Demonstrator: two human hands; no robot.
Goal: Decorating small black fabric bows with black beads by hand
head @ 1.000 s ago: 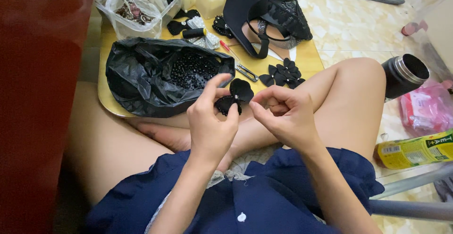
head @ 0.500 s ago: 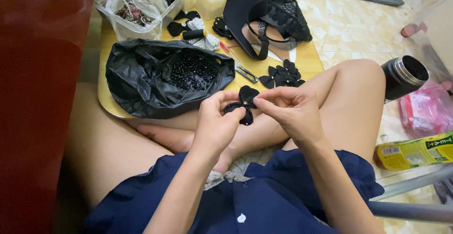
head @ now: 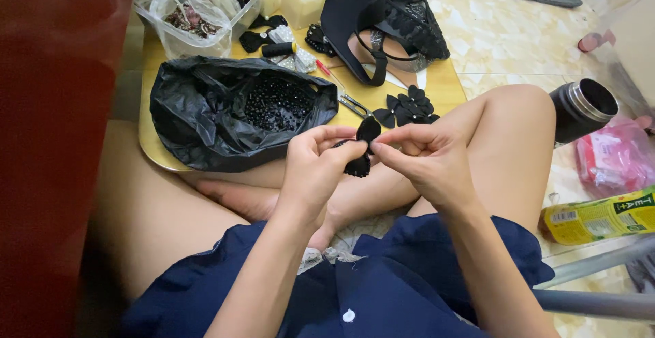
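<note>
Fingers (head: 344, 148) of the left hand (head: 315, 171) are pinched shut on a small black bow (head: 363, 148), w/ the right hand (head: 426, 160) closing thumb and forefinger on the bow's middle from the other side. Bow sits between both hands, held up over the crossed legs, just near of the low yellow desk (head: 437, 85). Its upper loop pokes above the fingertips, lower loop hangs below; whether there's a thread or pin in the right hand I can't tell, too small from here.

On the desk, far of the hands: an open black plastic bag (head: 205, 113) w/ a heap of black beads (head: 273, 103) inside, a little pile of finished black bows (head: 404, 106) to its right, tweezers or a clip (head: 353, 107) between them. Further back, a black lace-trimmed shoe piece (head: 382, 24) and clear tubs (head: 191, 10) of bits. Right of the knee, on the floor, a dark steel flask (head: 580, 109), a pink bag (head: 617, 157), a green-yellow bottle (head: 600, 215).

To do this bit well, I'd say: keep the centre pinch tight so the loops stay even, work w/ fingertips only, and hold the bow over the lap so anything dropped is caught.
</note>
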